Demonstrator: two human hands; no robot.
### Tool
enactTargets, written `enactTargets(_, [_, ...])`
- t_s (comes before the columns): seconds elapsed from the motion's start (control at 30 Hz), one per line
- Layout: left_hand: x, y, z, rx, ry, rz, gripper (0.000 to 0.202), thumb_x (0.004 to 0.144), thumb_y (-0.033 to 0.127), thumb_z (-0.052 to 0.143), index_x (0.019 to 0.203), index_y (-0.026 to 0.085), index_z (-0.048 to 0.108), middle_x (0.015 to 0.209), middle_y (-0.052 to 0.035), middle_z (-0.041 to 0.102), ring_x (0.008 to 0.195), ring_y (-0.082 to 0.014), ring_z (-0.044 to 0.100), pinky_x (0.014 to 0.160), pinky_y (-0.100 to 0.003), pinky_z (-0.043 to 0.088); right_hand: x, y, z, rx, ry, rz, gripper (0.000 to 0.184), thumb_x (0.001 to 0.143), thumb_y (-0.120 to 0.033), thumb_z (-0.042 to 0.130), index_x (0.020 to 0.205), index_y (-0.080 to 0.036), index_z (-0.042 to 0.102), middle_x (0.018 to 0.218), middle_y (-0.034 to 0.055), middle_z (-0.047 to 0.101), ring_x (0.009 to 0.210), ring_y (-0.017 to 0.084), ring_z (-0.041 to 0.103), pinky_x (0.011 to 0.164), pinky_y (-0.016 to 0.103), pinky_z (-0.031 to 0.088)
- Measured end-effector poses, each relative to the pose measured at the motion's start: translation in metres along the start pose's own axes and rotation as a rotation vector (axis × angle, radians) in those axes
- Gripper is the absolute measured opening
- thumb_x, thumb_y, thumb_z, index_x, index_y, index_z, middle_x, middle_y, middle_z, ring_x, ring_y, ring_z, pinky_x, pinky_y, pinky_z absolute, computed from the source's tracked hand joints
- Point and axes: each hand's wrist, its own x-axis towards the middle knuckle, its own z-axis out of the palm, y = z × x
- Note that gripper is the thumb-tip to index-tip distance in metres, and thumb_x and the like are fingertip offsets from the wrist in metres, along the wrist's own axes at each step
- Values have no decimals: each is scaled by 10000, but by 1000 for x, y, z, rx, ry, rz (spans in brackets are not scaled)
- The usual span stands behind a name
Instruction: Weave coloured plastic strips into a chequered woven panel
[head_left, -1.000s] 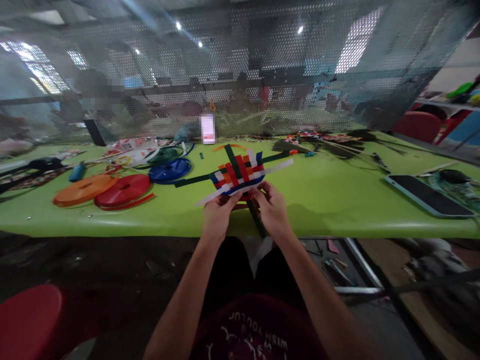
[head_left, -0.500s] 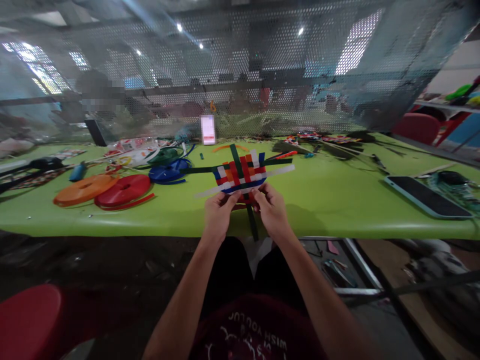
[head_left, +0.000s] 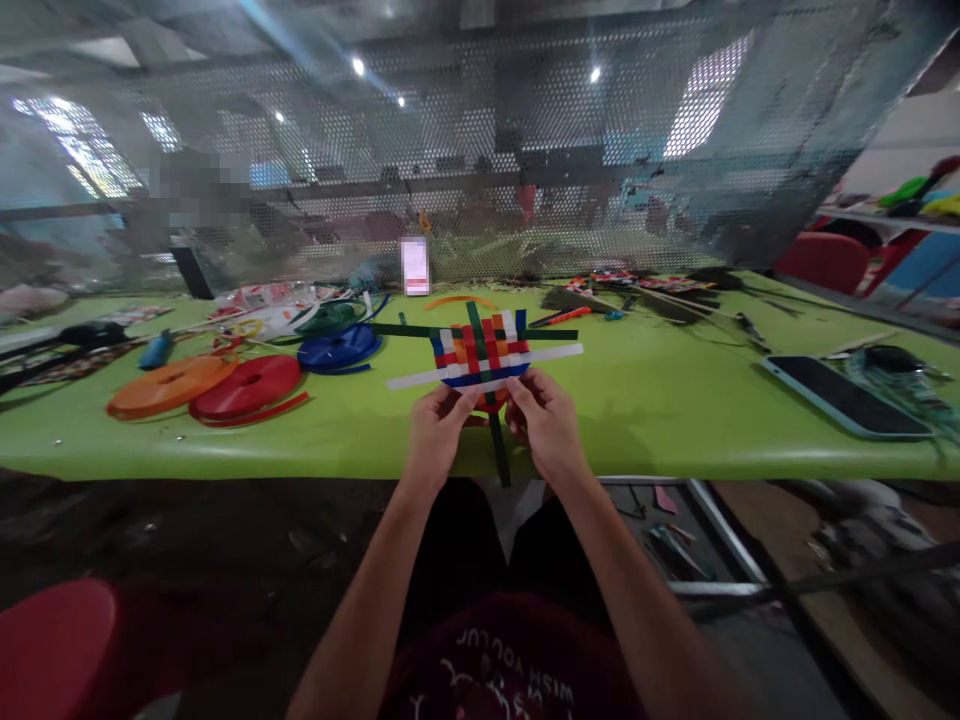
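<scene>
The left hand and the right hand are both holding the woven plastic-strip piece, thumbs pressing along its near edge and sitting close together, the other fingers curling partly out of sight beneath. The piece is hovering over the near side of the green-covered table. Compared with a second ago, it is sitting turned slightly clockwise: its dark green side strip is now running nearly level instead of slanting, its white strip end is rising less steeply, and its dark green tail is hanging almost straight toward the person rather than leaning right. Both hands are keeping nearly the same grip. Left of the woven piece, the blue strip roll is lying nearest, with the red strip roll and orange strip roll resting farther out. A dark-screened phone is lying well to its right, and a lit screen is standing beyond it.
</scene>
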Motion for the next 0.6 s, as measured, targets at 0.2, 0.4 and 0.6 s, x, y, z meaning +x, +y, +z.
enactTargets(0.2, [-4, 6, 0, 55, -98, -18, 245, 609, 265, 881, 793, 159, 759, 743, -40, 753, 683, -164, 689, 724, -294, 575, 1, 2, 0, 39, 1, 11, 312, 817, -455, 701, 738, -217, 516, 534, -83, 496, 387, 53, 415, 352, 175, 306])
enactTargets(0.4, [-4, 2, -1, 47, -63, -8, 241, 674, 315, 840, 844, 163, 763, 812, -46, 769, 716, -170, 698, 740, -302, 570, 1, 1, 1, 23, -26, 17, 329, 807, -473, 712, 729, -209, 530, 529, -76, 520, 377, 56, 435, 354, 184, 316])
enactTargets(0.6, [-5, 4, -1, 51, -60, -8, 232, 708, 338, 815, 815, 154, 724, 673, -8, 697, 588, -121, 621, 594, -237, 498, 1, -3, 1, -5, -63, 36, 347, 795, -488, 724, 723, -203, 539, 521, -73, 527, 376, 60, 447, 362, 192, 332])
